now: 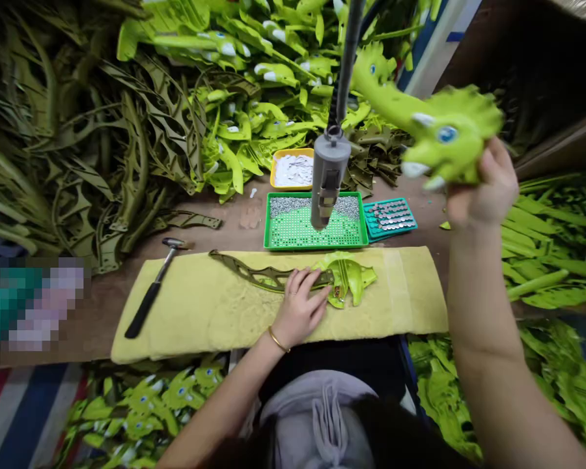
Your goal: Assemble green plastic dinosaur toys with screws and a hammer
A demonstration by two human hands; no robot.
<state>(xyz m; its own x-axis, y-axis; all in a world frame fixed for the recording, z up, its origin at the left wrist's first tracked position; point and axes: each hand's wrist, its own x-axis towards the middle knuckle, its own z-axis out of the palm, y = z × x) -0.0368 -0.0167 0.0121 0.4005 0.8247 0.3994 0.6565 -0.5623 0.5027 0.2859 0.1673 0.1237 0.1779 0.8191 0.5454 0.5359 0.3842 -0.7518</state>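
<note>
Dinosaur toy (444,133), bright green with a blue eye and white horns: you have it raised at the far right, well above the table, and your right hand (483,189) is wrapped around the underside of its head, the long body stretching away toward the far left.

Around you, the biggest things are the heaps. An olive pile (78,130) of frame parts fills the far left, a bright green pile (254,78) of painted shells fills the far middle, and more green parts (542,247) lie on the right (another lot sits near your knees at the left).

The yellow towel (200,306) covers the near part of the table (244,218). On it lies an olive frame (254,273), running left to right, with its right end meeting a green half shell (349,277). Your left hand (300,306) rests flat on that join, fingers spread and not clenched, fingertips touching the shell's left edge.

A grey hanging screwdriver (328,176) dangles just above the green tray (293,228) of screws, which sits just beyond the towel. A teal tray (389,217) is just beside it on the right, and a yellow tray (293,169) of white bits lies just beyond it.

A hammer (151,293) lies at the towel's left end, its head off the cloth.
</note>
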